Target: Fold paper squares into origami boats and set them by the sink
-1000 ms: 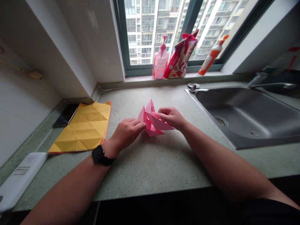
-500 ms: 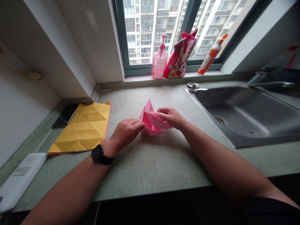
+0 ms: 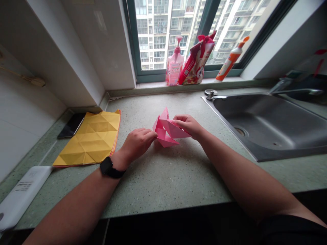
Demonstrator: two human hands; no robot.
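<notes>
Speckled green counter (image 3: 153, 190): the left hand (image 3: 139, 139) pinches the left edge of pink paper (image 3: 174, 131) at centre, the right hand (image 3: 187, 126) its right flap. Peaked and pleated, it should prove light, crisp, easily crushed, best held along folds. Right, a steel sink (image 3: 281, 127); far, a pump bottle (image 3: 174, 69) by the window (image 3: 207, 25).

Pink folded paper (image 3: 176, 130) w/ sharp pts, partly open, 1 upright.

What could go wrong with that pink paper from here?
The pink folded paper might bend or tear, as the left hand and right hand grip it at opposite sides. The yellow creased sheets lie close to the black watch, which might nudge them.
</notes>
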